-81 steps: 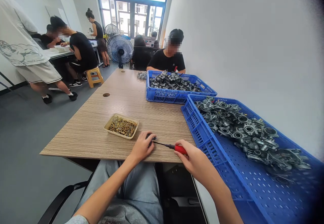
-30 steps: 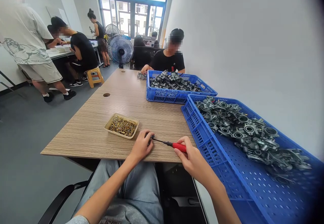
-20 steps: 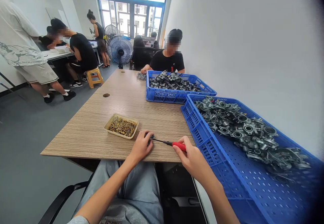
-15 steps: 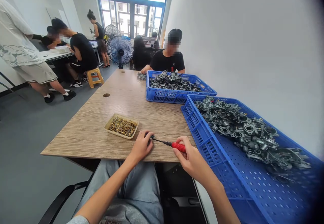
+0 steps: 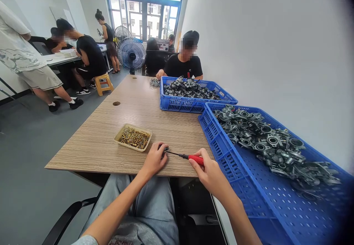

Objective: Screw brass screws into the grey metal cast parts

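Soft grey fabric top [image 5: 135, 230] over pale washed-blue denim jeans [image 5: 157, 197], as my head-camera feed shows them.
From my remote seat I make out a short light-grey cloth sleeve [image 5: 87, 240] on the left arm, its edge just inside my view. The top is wrinkled and carries a dark reddish printed marking [image 5: 118, 242], cut off low down, with too little showing for me to read. The jeans look faded, lighter along the thighs, with darker creases between the legs. I see slim, bare forearms [image 5: 121, 204], and both the left grip [image 5: 155, 158] and the right grip [image 5: 208, 169] are bare hands with slender fingers.
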